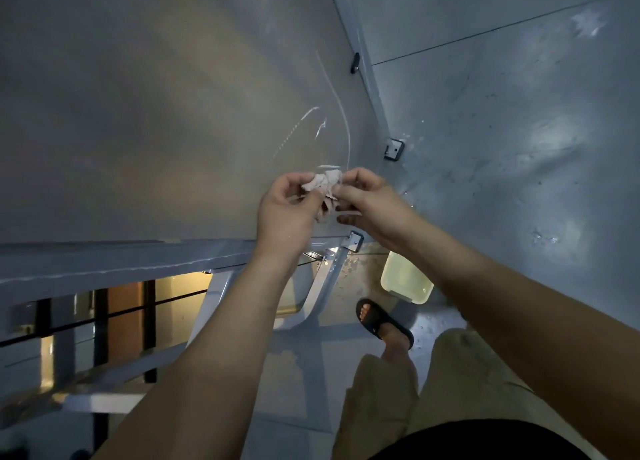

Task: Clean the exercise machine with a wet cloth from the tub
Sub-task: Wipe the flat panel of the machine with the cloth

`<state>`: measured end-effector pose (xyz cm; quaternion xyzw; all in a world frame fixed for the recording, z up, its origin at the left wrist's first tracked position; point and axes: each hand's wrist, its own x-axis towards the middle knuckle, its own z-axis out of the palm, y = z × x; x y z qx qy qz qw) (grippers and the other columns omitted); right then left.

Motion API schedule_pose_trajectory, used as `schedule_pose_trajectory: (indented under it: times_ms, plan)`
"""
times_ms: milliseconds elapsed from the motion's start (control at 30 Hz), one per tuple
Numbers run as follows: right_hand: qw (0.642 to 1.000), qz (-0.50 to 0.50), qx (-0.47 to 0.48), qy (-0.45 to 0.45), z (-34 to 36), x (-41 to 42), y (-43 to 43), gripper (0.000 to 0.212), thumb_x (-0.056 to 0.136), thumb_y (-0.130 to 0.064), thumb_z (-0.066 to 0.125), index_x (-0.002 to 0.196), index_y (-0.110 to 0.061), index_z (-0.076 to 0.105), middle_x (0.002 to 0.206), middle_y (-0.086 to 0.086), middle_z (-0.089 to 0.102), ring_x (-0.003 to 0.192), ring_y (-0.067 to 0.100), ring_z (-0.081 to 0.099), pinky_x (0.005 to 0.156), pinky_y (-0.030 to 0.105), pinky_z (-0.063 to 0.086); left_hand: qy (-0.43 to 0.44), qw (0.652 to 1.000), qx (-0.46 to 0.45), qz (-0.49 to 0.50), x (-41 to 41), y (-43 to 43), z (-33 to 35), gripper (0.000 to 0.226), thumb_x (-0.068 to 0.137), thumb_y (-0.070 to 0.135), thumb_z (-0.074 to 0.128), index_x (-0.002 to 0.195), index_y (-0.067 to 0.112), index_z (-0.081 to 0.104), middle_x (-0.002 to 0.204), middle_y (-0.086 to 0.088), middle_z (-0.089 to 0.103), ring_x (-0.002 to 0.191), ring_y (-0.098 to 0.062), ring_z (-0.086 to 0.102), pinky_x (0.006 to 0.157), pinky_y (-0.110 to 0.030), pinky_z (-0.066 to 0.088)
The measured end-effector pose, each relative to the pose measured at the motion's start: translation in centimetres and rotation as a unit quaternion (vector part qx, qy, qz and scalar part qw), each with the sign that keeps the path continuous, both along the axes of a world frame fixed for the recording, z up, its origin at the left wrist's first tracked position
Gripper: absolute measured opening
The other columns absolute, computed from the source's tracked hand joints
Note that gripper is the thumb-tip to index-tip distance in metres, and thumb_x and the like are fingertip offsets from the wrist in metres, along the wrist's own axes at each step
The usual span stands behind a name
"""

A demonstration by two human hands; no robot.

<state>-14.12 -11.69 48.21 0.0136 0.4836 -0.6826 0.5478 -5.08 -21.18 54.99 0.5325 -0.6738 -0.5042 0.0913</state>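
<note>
Exercise machine (156, 113): a broad grey panel fills the upper left of the view, with thin wet streaks and a curved smear across it near the hands. Below its edge is a pale metal frame (322, 279), with angled legs running down to the floor.

Floor (519, 148): grey and glossy, with scattered droplets shining near the foot of the frame.

Shorts (460, 380): khaki, at bottom right.

Both forearms reach up from the bottom of the view and meet in front of the panel's lower edge.

Left hand (285, 210): fingers curled in, pinching the left side of the cloth.

Right hand (370, 203): thumb and forefinger nip the cloth's right side, the other fingers folded beneath.

Tub (407, 281): pale yellow and translucent, standing on the floor just beside the frame leg, partly hidden by the right forearm (contents not readable from here).

Sandal (384, 322): a black slide on one foot, toes pointing toward the tub, close to it.

Cloth (325, 182): small, pale and bunched, held between the two hands with a ragged end hanging down. I cannot tell whether it touches the panel.

Bracket (394, 149): a small dark-edged plate on the floor beyond the hands.
</note>
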Motion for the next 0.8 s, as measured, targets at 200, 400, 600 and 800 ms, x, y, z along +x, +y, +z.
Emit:
schedule_pose_trajectory:
  times_ms: [200, 400, 600, 800]
  plan:
    - [0.983, 0.005, -0.075, 0.17, -0.4, 0.4, -1.3, 0.036, 0.092, -0.003, 0.073, 0.124, -0.014, 0.061, 0.124, 0.003, 0.062, 0.086, 0.017, 0.067, 0.086, 0.035, 0.06, -0.019, 0.997, -0.02, 0.068, -1.0, -2.4, 0.7, 0.03, 0.084, 0.015, 0.08, 0.104, 0.015, 0.059, 0.096, -0.014, 0.072, 0.08, -0.023, 0.073, 0.083, -0.048, 0.061]
    - [0.962, -0.057, -0.067, 0.259, -2.1, 2.0, -3.7, 0.034, 0.083, -0.012, 0.083, 0.1, -0.037, 0.068, 0.108, 0.001, 0.058, 0.085, 0.021, 0.068, 0.077, 0.031, 0.058, -0.095, 0.995, 0.004, -0.04, -1.3, -3.0, 2.6, 0.015, 0.093, 0.013, 0.064, 0.088, 0.011, 0.077, 0.086, -0.016, 0.077, 0.085, -0.031, 0.074, 0.089, -0.048, 0.061]
    - [0.964, -0.079, 0.046, 0.251, -3.1, 2.9, -5.8, 0.022, 0.086, -0.036, 0.077, 0.077, -0.036, 0.057, 0.086, 0.001, 0.061, 0.068, 0.012, 0.06, 0.066, 0.044, 0.056, -0.316, 0.757, -0.459, -0.339, 1.1, -4.2, 6.0, 0.025, 0.092, 0.014, 0.058, 0.112, 0.011, 0.073, 0.112, -0.009, 0.072, 0.118, -0.029, 0.052, 0.096, -0.032, 0.038]
    - [0.94, -0.1, -0.001, 0.327, -2.1, 7.0, -10.1, 0.021, 0.091, -0.02, 0.076, 0.108, -0.013, 0.066, 0.112, 0.002, 0.047, 0.087, -0.003, 0.059, 0.084, 0.017, 0.053, -0.481, 0.534, -0.567, -0.403, 3.1, -5.0, 5.4, 0.064, 0.095, 0.03, 0.047, 0.154, 0.011, 0.033, 0.17, -0.012, 0.01, 0.156, -0.034, -0.006, 0.123, -0.053, -0.012]
